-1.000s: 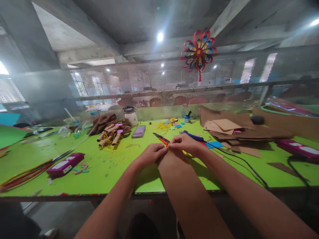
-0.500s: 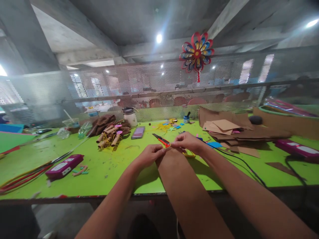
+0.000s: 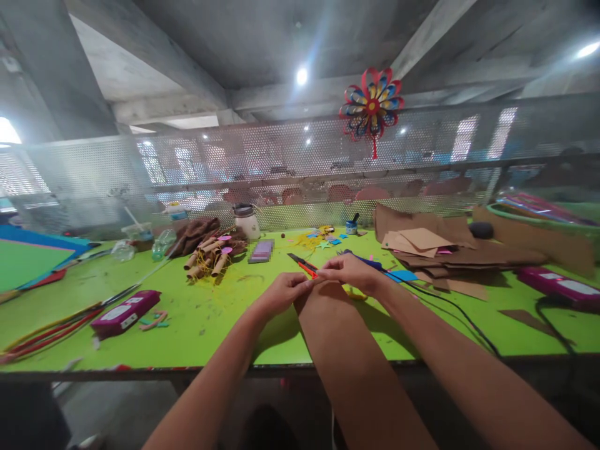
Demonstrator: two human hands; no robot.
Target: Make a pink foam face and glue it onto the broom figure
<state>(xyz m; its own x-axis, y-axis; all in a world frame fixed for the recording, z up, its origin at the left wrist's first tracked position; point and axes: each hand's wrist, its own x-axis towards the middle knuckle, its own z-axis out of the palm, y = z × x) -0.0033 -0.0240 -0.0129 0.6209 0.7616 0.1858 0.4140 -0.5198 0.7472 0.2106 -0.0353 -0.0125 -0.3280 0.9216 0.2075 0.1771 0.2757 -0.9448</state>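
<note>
A long strip of brown cardboard (image 3: 351,350) runs from the table down toward me. My left hand (image 3: 285,292) pinches its far left corner between thumb and fingers. At the far right corner, my right hand (image 3: 349,274) is closed on the same end, its fingertips close to those of the left. Just beyond the fingertips lies an orange utility knife (image 3: 305,267) with a dark tip, partly hidden by my hands. Behind my right hand sits a blue-handled tool (image 3: 365,259) with a black cord. Something yellow (image 3: 356,295) shows beneath my right wrist.
Cardboard tubes (image 3: 218,262) and a brown cloth (image 3: 201,234) lie left of centre. Brown cardboard sheets (image 3: 450,247) are stacked at right. Purple power strips (image 3: 126,312) lie on either side of the green table (image 3: 206,331). A jug (image 3: 245,220) stands near the mesh screen (image 3: 262,156).
My fingertips have shifted slightly along the cardboard's far end and drawn closer together, covering more of the orange knife. The camera view has tilted a little.
</note>
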